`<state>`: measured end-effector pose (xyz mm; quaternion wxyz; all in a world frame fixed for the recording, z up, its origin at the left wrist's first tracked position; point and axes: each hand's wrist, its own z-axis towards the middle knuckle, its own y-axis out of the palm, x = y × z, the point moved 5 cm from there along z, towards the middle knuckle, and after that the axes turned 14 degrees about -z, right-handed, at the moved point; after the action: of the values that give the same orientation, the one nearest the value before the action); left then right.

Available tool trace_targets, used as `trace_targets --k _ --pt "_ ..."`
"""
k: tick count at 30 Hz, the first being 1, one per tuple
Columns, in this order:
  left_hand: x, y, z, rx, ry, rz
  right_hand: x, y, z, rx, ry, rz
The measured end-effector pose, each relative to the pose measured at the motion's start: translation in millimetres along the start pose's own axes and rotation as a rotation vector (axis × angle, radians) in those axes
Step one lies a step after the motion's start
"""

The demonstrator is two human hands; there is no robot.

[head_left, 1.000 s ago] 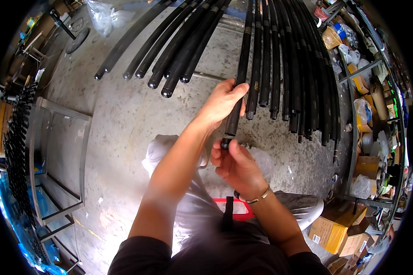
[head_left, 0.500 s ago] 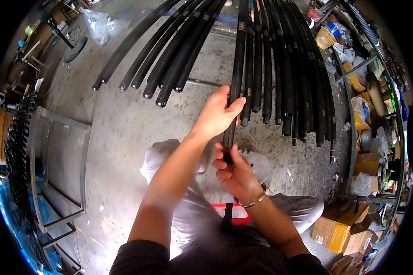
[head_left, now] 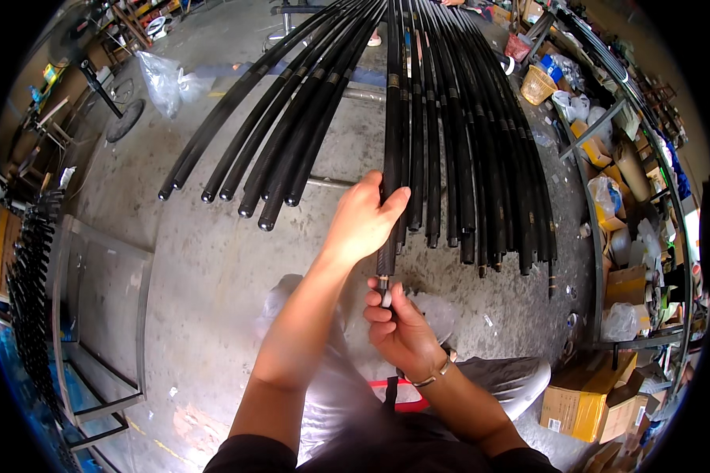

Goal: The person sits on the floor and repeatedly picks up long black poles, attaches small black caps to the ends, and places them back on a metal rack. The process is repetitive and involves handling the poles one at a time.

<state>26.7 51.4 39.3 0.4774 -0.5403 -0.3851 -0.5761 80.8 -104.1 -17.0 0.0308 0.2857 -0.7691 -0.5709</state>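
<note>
Left hand [head_left: 361, 222] clasped farther out — right hand [head_left: 406, 329] curled nearer.

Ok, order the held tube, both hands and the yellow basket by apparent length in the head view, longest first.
1. Held tube
2. Left hand and right hand: too alike to rank
3. Yellow basket

Hands [head_left: 363, 222] at black tube [head_left: 392, 142]; other tubes [head_left: 503, 197] either side

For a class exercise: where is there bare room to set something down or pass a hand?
Bare concrete floor lies between the metal frame and left forearm. A hand might pass between the left poles and held pole, where a metal rail crosses. Crowded: right poles, cluttered shelving.
</note>
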Motion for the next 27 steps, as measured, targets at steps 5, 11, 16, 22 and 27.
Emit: trace_targets --k 5,11,16,22,27 --pt "9.8 11.4 24.5 -0.028 -0.008 0.025 -16.2 10.4 -4.4 0.006 -0.073 -0.240" --pt "8.9 23.7 42.2 0.031 -0.004 0.259 -31.5 -7.6 0.7 -0.028 -0.094 -0.243" --pt "6.8 16.7 33.2 0.096 0.077 0.202 -26.8 -10.6 -7.9 0.151 -0.057 -0.316" --pt "-56.1 -13.9 12.9 0.153 -0.265 -0.727 -11.4 -27.8 10.0 -0.008 0.018 -0.203" --pt "-117.4 -55.7 7.6 0.452 -0.319 -1.338 -8.4 -19.2 23.2 0.024 -0.030 -0.394"
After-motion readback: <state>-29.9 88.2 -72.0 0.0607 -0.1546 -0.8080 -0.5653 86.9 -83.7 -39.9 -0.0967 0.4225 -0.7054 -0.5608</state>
